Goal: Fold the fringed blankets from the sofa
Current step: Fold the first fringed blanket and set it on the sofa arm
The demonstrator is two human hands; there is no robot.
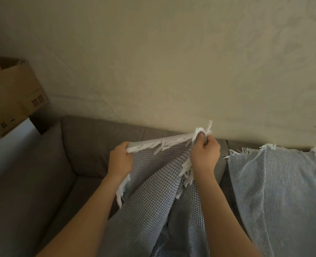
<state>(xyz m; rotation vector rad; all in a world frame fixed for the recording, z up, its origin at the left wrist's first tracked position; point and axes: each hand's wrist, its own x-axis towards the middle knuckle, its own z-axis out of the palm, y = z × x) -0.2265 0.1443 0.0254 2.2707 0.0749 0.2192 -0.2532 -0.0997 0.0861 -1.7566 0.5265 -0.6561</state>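
I hold a grey waffle-weave blanket [153,191] with white fringe up in front of the sofa. My left hand [120,160] grips its fringed top edge at the left end. My right hand [205,153] pinches the same edge at the right end, with a bunched corner and fringe sticking up above the fingers. The rest of this blanket hangs down between my forearms. A second, lighter blue-grey fringed blanket [276,186] lies draped over the sofa's backrest and seat at the right.
The brown-grey sofa [90,145] stands against a pale textured wall [172,62]. At the left, a cardboard box [18,97] sits on a white surface [14,138] beside the sofa's armrest.
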